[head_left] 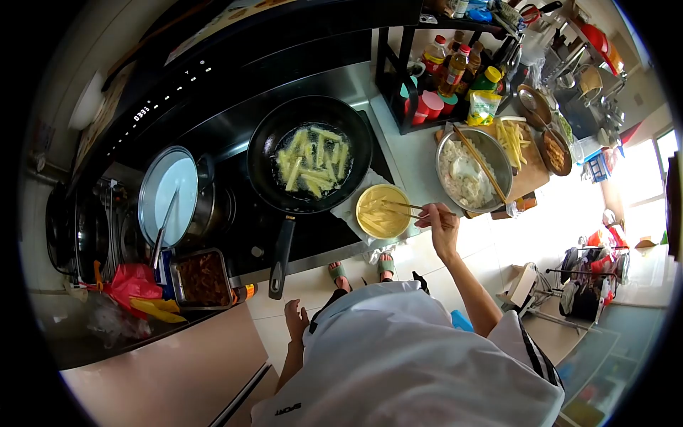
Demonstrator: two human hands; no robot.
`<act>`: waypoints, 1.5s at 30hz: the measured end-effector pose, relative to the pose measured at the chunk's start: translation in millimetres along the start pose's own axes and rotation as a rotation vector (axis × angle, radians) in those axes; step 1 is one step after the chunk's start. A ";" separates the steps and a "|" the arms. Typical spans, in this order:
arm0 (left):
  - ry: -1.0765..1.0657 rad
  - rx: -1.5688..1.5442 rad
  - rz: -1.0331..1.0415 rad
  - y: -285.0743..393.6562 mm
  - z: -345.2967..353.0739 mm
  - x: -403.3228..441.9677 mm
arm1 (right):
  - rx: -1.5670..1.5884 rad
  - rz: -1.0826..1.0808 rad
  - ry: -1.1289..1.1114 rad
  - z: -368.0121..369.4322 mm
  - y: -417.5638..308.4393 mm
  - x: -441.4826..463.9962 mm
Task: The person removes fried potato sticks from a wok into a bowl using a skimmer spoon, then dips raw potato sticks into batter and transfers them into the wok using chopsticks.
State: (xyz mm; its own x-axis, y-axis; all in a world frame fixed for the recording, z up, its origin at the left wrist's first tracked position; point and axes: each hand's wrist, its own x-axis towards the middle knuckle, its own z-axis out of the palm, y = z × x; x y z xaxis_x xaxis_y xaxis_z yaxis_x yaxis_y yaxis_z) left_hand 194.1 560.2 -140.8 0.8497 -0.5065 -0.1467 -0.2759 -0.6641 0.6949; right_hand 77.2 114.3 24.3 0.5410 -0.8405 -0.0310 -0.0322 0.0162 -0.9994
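My right hand [437,226] grips a pair of chopsticks [405,207]. Their tips reach into a round bowl [408,203] of yellow batter [380,219], in which pale strips lie. To the left, a black frying pan [265,186] sits on the hob, with several pale yellow strips [316,162] in bubbling oil. The pan's handle [282,256] points toward me. My left hand [295,319] hangs beside my body near the counter edge, below that handle, fingers apart and holding nothing.
A steel bowl [445,135] of white mixture has chopsticks across it. Beyond are cut strips [512,142] on a board [535,167]. Bottles [453,70] stand on a black rack. At left are a pot [146,165] with a ladle and a tray [226,281] of dark food.
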 end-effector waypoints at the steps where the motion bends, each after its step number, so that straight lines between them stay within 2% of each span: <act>1: 0.001 0.016 0.019 -1.3 0.9 -0.4 | -0.008 -0.024 -0.025 3.8 -1.6 2.2; 8: -0.014 0.021 0.047 0.5 8.6 4.8 | -0.417 -0.265 -0.299 20.8 8.9 8.4; 9: -0.021 0.019 0.050 0.0 8.8 5.6 | -0.514 -0.366 -0.356 16.8 5.0 8.0; 12: -0.005 0.032 0.077 1.2 8.0 4.9 | -0.548 -0.461 -0.385 12.4 -10.6 4.5; 19: -0.015 0.020 0.094 1.4 6.6 6.3 | -0.601 -0.466 -0.521 14.5 -7.3 0.6; 25: -0.010 0.026 0.102 -0.3 6.7 3.7 | -0.610 -0.537 -0.516 10.7 11.9 1.8; 29: -0.012 0.016 0.075 3.1 5.3 2.4 | -0.480 -0.338 -0.489 3.3 8.9 12.3; 32: -0.020 -0.002 0.055 2.5 7.1 3.4 | -0.543 -0.414 -0.588 2.8 2.3 12.3; 33: -0.023 -0.005 0.058 1.1 7.2 4.4 | -0.572 -0.561 -0.637 4.0 11.5 11.4; 36: -0.023 0.014 0.102 -0.2 8.3 6.3 | -0.695 -0.590 -0.783 5.8 10.7 1.0; 39: 0.006 0.015 0.154 -7.9 12.1 7.7 | -0.655 -0.599 -0.745 1.5 13.7 -2.3; 42: 0.000 -0.001 0.106 -1.8 9.9 4.2 | -0.541 -0.315 -0.620 -7.8 12.2 3.8; 43: -0.007 -0.003 0.082 -1.7 10.1 3.0 | -0.420 -0.146 -0.547 -9.8 21.3 5.7; 45: -0.021 -0.005 0.033 -2.5 9.6 0.8 | -0.153 0.002 -0.459 -15.0 35.2 11.8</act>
State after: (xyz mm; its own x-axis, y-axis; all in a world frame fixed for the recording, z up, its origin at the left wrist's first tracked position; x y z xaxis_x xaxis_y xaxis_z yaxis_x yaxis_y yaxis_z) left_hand 191.1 556.2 -149.3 0.8306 -0.5394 -0.1388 -0.3011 -0.6445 0.7028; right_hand 69.8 96.9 -11.0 0.8548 -0.5139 -0.0721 -0.1382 -0.0914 -0.9862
